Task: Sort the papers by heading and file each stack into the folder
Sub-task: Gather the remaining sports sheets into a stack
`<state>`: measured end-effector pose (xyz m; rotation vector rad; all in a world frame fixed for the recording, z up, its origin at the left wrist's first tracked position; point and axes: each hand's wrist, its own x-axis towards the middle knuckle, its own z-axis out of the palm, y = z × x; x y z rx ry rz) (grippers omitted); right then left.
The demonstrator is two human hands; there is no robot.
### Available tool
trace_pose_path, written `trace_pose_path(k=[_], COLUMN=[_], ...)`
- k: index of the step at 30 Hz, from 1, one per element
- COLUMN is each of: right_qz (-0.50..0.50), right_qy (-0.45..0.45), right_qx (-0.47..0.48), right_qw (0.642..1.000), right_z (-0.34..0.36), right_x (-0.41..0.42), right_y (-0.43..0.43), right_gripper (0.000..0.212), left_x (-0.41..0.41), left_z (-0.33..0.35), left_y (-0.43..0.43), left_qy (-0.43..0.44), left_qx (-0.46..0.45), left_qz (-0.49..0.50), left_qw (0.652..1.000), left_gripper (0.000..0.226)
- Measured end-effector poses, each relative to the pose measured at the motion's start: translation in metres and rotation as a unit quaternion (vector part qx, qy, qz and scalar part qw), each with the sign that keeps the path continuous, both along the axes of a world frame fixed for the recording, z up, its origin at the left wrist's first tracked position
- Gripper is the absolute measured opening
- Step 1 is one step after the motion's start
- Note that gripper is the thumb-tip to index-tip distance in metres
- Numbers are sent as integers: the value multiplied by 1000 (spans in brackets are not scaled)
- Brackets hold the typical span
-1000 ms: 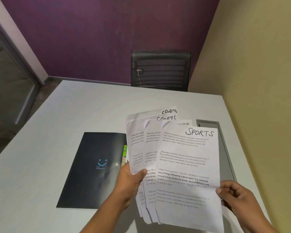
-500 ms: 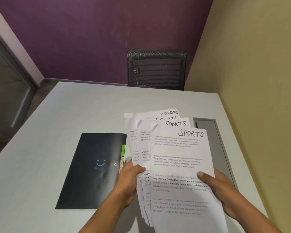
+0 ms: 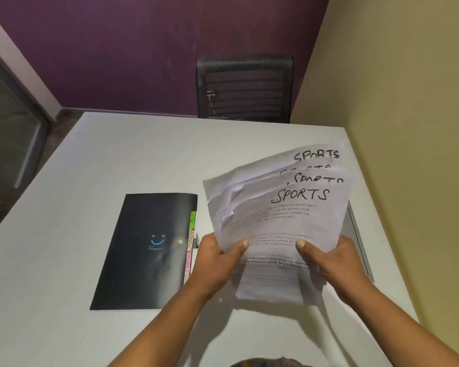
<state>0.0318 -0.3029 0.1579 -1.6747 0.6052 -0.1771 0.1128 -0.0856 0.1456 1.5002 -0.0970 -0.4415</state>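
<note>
Papers (image 3: 281, 223) headed SPORTS, pinched between thumb and fingers of left hand (image 3: 217, 260) and right hand (image 3: 334, 263), held above the table (image 3: 143, 154). The right hand has moved inward from the edge; the fan now tilts right, probably being squared for filing in the closed folder (image 3: 149, 250) just left.

The papers (image 3: 278, 223) are printed on thin matt stock, the folder (image 3: 149, 250) is coated faintly glossy, the table (image 3: 117, 160) is finished smooth and matt, the chair (image 3: 244, 88) backed in mesh.
</note>
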Motion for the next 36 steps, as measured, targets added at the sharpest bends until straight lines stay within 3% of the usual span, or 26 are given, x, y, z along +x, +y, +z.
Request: trace_pose_path(k=[2, 5, 8, 12, 19, 24, 26, 30, 33, 36], right_qz=[-27, -33, -16, 4, 25, 60, 57, -28, -59, -51], right_qy=[-17, -38, -63, -70, -68, -11, 18, 5, -45, -83], right_qx=[-5, -2, 0, 3, -5, 3, -12, 44, 57, 6], right_qw=[999, 999, 998, 998, 997, 998, 998, 999, 996, 995], right_z=[-2, -3, -1, -7, -23, -34, -36, -28, -9, 4], right_x=[1, 1, 1, 4, 6, 8, 9, 16, 27, 37], right_y=[0, 2, 3, 0, -7, -22, -27, -25, -19, -18], right_gripper=[18, 23, 29, 32, 25, 21, 12, 10, 10, 14], left_x=[0, 1, -1, 1, 10, 22, 29, 39, 36, 38], left_z=[1, 4, 5, -5, -15, -11, -7, -5, -9, -4], left_y=[-3, -7, -8, -9, -12, -17, -20, -22, -27, -37], left_qy=[-45, -89, -67, -98, -122, -48, 3, 100, 58, -26], left_qx=[1, 0, -3, 72, 93, 26, -6, -51, 1, 23], left_qz=[-2, 4, 9, 16, -35, 39, 60, -2, -56, -10], left_qw=[999, 996, 998, 992, 988, 998, 998, 994, 997, 999], left_gripper=[17, 28, 37, 42, 22, 8, 13, 26, 18, 12])
